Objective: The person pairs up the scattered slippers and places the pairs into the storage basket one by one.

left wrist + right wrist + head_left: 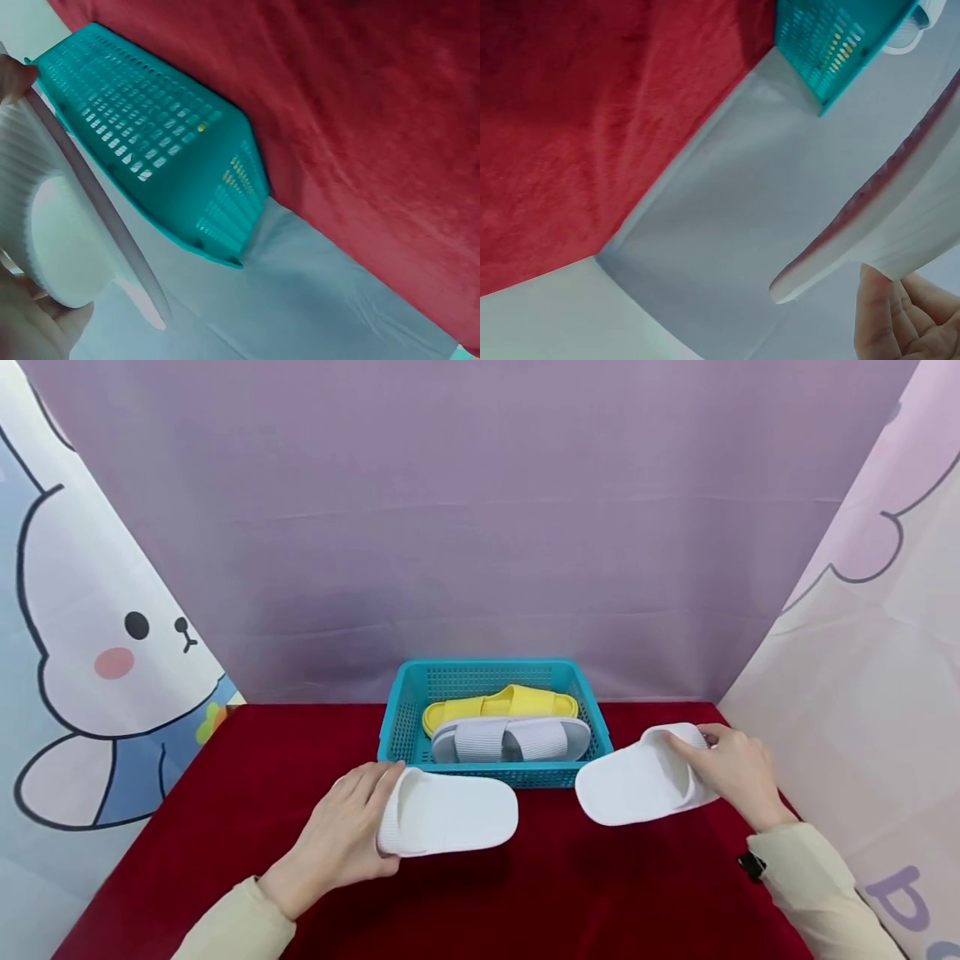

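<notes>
My left hand [342, 827] grips a white slipper [457, 812] by its strap end, fingers over the top and thumb below, with the toe pointing right. On the other side, my right hand [738, 772] pinches a second white slipper [630, 783] at its strap, and its heel points left toward the first. Both slippers are held up over the red cloth, in front of a blue plastic basket [491, 665]. Inside the basket lie a pair of yellow slippers [543, 700] and, nearer to me, a pair of grey slippers [480, 742].
A red cloth [300, 735] covers the table. Behind the basket hangs a purple curtain [480, 527]. Printed cloth panels stand at the left, with a rabbit drawing [112, 635], and at the right. A dark band [751, 866] sits at my right cuff.
</notes>
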The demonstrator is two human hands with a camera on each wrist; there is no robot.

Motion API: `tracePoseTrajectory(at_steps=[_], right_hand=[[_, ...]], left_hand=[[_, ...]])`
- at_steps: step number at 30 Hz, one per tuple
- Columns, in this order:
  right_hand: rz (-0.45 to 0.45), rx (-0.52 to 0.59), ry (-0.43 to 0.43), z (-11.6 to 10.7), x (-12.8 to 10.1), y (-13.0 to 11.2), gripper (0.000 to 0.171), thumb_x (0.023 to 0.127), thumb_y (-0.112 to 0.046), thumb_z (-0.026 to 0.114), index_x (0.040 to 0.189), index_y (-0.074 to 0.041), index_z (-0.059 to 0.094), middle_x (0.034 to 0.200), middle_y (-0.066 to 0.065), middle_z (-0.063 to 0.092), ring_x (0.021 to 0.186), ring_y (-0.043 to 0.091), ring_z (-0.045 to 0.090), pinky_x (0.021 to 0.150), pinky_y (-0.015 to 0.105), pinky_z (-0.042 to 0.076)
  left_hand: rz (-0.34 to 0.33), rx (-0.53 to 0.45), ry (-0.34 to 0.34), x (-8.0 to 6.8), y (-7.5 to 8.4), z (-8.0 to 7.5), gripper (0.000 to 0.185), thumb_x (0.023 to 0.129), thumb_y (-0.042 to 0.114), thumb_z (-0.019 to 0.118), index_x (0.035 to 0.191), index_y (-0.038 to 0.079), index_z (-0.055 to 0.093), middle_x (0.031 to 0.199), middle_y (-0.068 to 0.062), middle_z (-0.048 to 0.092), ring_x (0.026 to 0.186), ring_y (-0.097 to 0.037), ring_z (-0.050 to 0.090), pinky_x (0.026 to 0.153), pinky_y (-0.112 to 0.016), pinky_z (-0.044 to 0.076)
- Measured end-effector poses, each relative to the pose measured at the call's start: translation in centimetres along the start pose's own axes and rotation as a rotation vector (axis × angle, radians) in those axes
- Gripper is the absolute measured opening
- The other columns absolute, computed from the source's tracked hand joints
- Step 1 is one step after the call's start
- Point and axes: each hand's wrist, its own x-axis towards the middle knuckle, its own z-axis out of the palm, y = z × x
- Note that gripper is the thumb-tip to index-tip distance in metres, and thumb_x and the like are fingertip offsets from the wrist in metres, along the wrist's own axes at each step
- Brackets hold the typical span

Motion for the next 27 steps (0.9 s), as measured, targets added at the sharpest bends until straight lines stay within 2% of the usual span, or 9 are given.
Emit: tracePoseTrajectory(at_steps=[11, 22, 27], right_hand=[[0.009, -0.001, -0.004, 0.2, 0.2, -1.4, 0.070, 0.078, -0.060, 0.056, 0.109, 0.002, 0.063, 0.094, 0.024, 0.065, 0.071, 0.031, 0.055, 0.056, 0.033, 0.040], [0.047, 0.051, -0.030, 0.6, 0.5, -3.0, 0.074, 0.078, -0.063, 0.054, 0.115, 0.002, 0.060, 0.104, 0.026, 0.062, 0.086, 0.038, 0.053, 0.069, 0.047, 0.040], [0.070, 0.059, -0.042, 0.9, 0.7, -3.6, 0.076, 0.077, -0.064, 0.054, 0.116, 0.001, 0.059, 0.105, 0.025, 0.062, 0.084, 0.036, 0.054, 0.061, 0.039, 0.046]], left_hand=[[-0.016, 0.016, 0.014, 1.2, 0.8, 0.1, 0.107, 0.046, 0.051, 0.078, 0.134, 0.005, 0.038, 0.125, -0.009, 0.049, 0.113, -0.025, 0.046, 0.096, -0.043, 0.043], [-0.010, 0.041, 0.060, 2.7, 1.2, 0.5, 0.107, 0.045, 0.052, 0.077, 0.133, 0.005, 0.039, 0.121, -0.011, 0.051, 0.110, -0.027, 0.048, 0.091, -0.043, 0.046], [-0.010, 0.055, 0.056, 3.1, 1.4, 0.9, 0.107, 0.044, 0.054, 0.077, 0.132, 0.005, 0.040, 0.120, -0.012, 0.052, 0.110, -0.027, 0.048, 0.087, -0.042, 0.049]])
